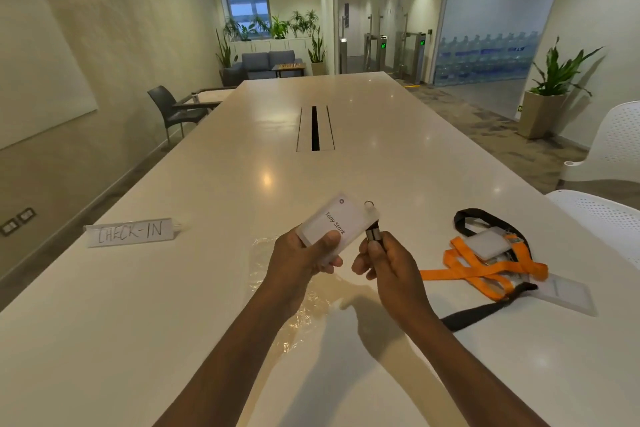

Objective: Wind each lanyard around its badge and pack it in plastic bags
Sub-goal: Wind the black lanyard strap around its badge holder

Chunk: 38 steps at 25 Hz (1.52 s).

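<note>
The left hand (304, 253) held the name badge (332, 224) above the white table (398, 135), thumb pressed on its face and fingers curled beneath, while the right hand (384, 262) pinched the black lanyard (373, 235) close to the badge's clip end. The chief risk, as it seemed, was slack: if the right hand let the strap run loose, the turns would probably sit baggy on the smooth holder and slide off one end, leaving a bundle too bulky for a bag. The clear plastic bags (294, 291) lay flat on the table under the hands, nearly invisible against the glossy top, so a bag could easily be brushed away by a forearm. To the right the orange lanyard (485, 269) and another black lanyard (491, 218) lay crossed over further badges (486, 243), and pulling one might drag the rest. How much strap was already wound could not be told; the right palm hid its run, and the number of bags was unclear.
</note>
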Each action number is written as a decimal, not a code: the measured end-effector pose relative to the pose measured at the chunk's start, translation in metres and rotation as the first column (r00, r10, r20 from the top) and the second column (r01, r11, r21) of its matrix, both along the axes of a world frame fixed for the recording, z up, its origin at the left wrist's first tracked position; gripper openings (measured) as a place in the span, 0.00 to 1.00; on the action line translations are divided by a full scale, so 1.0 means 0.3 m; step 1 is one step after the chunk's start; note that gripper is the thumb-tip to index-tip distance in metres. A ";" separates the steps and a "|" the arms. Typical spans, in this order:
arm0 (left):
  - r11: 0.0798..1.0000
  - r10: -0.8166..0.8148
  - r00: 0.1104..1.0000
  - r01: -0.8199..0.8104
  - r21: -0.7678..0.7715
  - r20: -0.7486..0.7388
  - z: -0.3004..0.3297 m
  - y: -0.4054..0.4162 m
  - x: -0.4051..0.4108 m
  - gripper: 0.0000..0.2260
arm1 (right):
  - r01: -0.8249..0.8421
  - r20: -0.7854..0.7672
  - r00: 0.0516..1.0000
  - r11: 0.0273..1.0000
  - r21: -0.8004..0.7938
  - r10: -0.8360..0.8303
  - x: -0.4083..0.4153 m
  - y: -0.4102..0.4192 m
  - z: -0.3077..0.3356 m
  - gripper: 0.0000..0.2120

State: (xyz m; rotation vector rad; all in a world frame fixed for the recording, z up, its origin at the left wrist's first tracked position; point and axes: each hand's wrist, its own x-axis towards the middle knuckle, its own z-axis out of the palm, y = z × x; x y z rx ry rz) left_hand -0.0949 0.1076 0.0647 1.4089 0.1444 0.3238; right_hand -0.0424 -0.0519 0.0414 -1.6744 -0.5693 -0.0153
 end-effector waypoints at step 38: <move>0.801 0.292 0.910 -0.401 0.445 0.295 0.002 -0.113 -0.036 0.07 | 0.259 0.323 0.838 0.199 -0.945 0.440 -0.205 0.004 0.546 0.10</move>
